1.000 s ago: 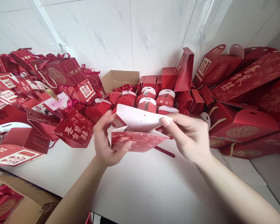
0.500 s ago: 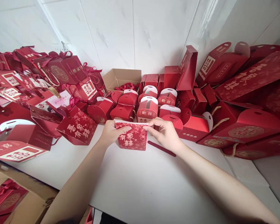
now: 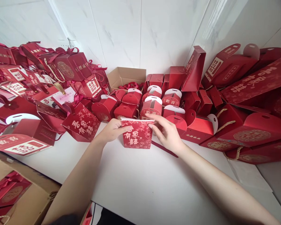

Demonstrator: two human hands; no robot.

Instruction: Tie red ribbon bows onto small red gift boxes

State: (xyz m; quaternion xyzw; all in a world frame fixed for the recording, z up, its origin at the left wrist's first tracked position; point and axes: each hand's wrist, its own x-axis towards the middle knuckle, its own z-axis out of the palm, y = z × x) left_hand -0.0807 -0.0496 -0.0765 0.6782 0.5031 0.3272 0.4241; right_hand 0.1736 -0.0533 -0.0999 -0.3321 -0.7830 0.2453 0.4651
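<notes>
A small red gift box (image 3: 137, 137) with pale Chinese characters and a flower pattern stands upright on the white table in front of me. Its white-edged top is pressed nearly flat. My left hand (image 3: 113, 130) grips the upper left corner, thumb across the front and fingers behind. At the upper right corner is my right hand (image 3: 167, 132), its thumb at the front edge and its index finger reaching over the top rim; the other fingers are partly hidden. A dark red strap (image 3: 162, 148) lies on the table, partly under my right hand.
Several red handled boxes (image 3: 128, 104) stand in rows just behind. Finished-looking ribboned boxes (image 3: 67, 67) pile up at left, larger red boxes (image 3: 250, 125) at right. An open cardboard carton (image 3: 126, 76) stands by the wall; another carton (image 3: 41, 187) sits below the table's left edge.
The view has shifted slightly, so everything appears a little to the right. My right index finger has stretched out over the box's top edge. The left hand keeps its grip.
</notes>
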